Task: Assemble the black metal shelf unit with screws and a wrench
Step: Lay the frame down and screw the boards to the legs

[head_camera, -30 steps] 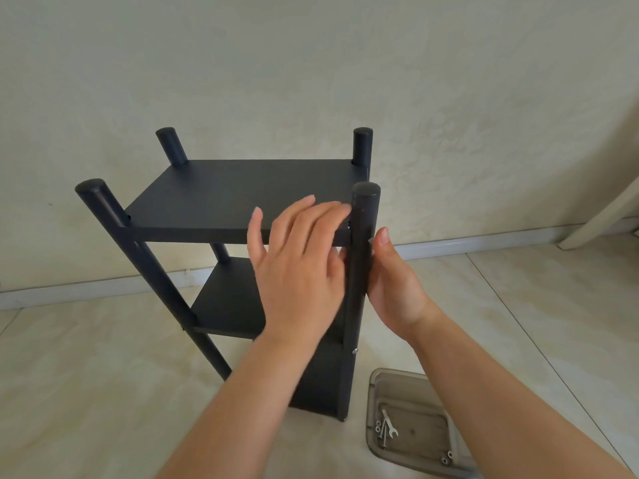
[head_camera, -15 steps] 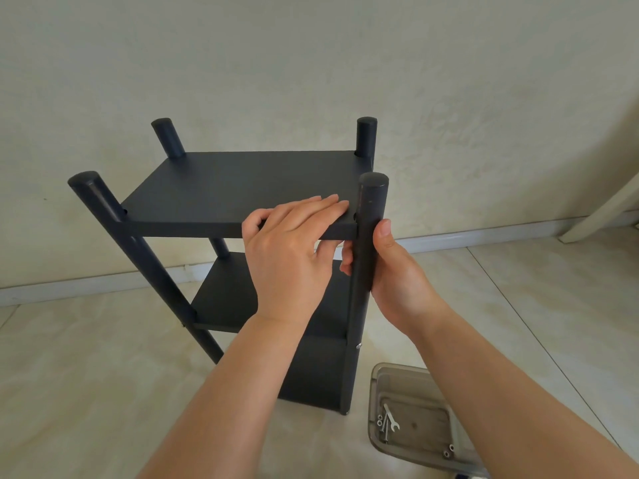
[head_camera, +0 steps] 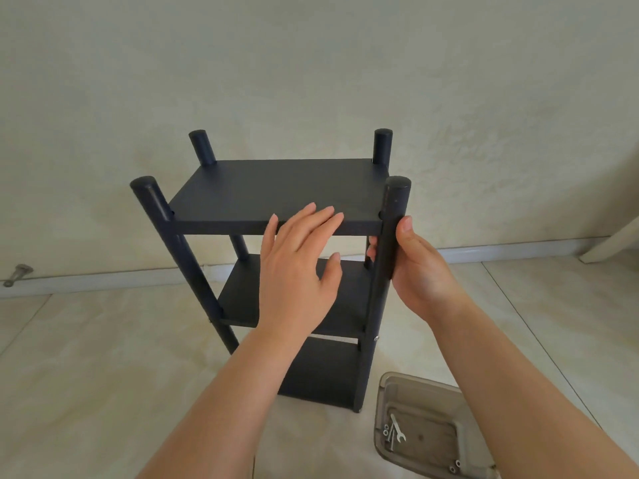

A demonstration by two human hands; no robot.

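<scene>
Shelf unit upright, right hand on its front post

Tray (head_camera: 460,392) of clear plastic sits at five o'clock from the shelf unit (head_camera: 276,188), just beside its near right foot, with a small wrench (head_camera: 397,432) and a few screws (head_camera: 388,435) lying in it. At nine o'clock a metal piece (head_camera: 17,274) lies by the baseboard. You stand on pale tile before a cream wall. Your left hand (head_camera: 297,274) is spread flat, fingers straight, fingertips at the front edge of the top shelf, holding nothing. Your right hand (head_camera: 420,271) wraps the front right post (head_camera: 389,264), thumb up its outer side. The unit stands on the floor at centre.
</scene>
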